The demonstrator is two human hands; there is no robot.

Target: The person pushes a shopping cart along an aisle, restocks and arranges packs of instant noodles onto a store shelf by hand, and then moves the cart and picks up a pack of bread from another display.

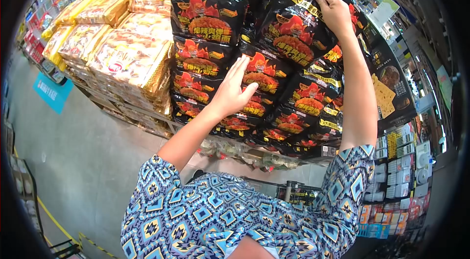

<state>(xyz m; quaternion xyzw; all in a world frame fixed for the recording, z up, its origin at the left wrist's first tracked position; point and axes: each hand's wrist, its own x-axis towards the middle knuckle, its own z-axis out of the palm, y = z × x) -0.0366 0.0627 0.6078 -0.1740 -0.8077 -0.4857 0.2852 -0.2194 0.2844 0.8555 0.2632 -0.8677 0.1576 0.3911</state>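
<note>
Black noodle packs with red flame figures are stacked in front of me. My right hand point(336, 15) is closed on the upper right corner of one noodle pack point(292, 36), which leans tilted on top of the pile. Fingers stretched and thumb apart, my left hand point(234, 89) lies flat against the front of the stack, beside another noodle pack point(262, 70). To its upper left stands an upright noodle pack point(208, 11) with a yellow strip along its top. The fingertips behind the held pack's edge are partly hidden.
Gold-wrapped bread packs point(129, 55) are piled on the left of the same display. A printed board point(389, 85) stands at the right side. Shelves with white containers point(399, 175) are further right. Grey floor point(93, 136) shows at lower left, with a blue floor sticker point(53, 91).
</note>
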